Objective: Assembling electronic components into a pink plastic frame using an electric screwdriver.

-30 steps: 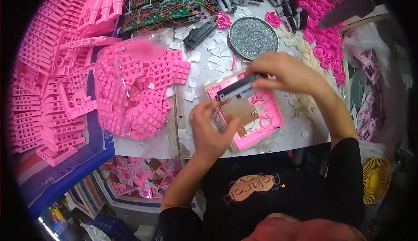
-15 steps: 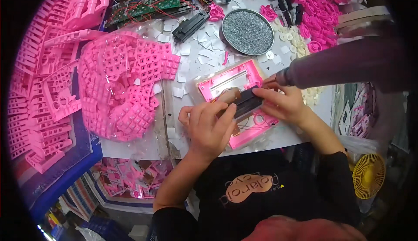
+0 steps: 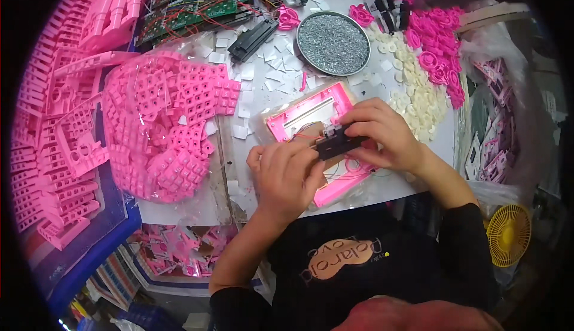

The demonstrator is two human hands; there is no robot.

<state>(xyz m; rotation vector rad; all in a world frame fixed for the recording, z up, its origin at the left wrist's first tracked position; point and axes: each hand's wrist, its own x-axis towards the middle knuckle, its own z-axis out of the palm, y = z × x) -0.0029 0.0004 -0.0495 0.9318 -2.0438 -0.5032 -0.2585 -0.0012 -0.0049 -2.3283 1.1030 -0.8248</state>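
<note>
Between my hands is a black plastic part (image 3: 338, 144), an oblong piece with wires running beside it. My left hand (image 3: 286, 172) closes on its left end, fingers curled. The right hand (image 3: 382, 133) grips its other end, thumb below and fingers on top. Under both hands lies a pink rectangular housing (image 3: 276, 129), partly hidden by them, with a silvery strip in its upper opening. Red wires and thin dark wires show by the part and over the housing.
Beyond the housing stands a round tin of small screws (image 3: 333, 43). A bag of pink key parts (image 3: 158, 127) lies left, near stacked pink housings (image 3: 75, 130). Cream discs (image 3: 415, 95) and pink rings (image 3: 430, 38) spread right. Circuit boards (image 3: 197, 8) and another black part (image 3: 253, 40) lie far.
The black part has been tilted and turned between my hands, showing a different side. My right hand has shifted slightly. The other person's arm across the right side has pulled back to the upper right.
</note>
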